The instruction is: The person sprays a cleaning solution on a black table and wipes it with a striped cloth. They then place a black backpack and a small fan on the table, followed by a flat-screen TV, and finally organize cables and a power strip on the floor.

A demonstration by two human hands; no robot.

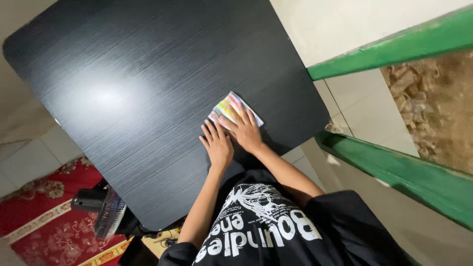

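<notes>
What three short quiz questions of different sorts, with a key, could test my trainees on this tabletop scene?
1. True or false: the right hand lies flat on the striped paper.
2. Which hand rests on the black table beside the paper? A. left hand B. right hand
3. Fill in: a small ____ stands on the floor by the red rug.

Key: 1 true; 2 A; 3 fan.
</notes>
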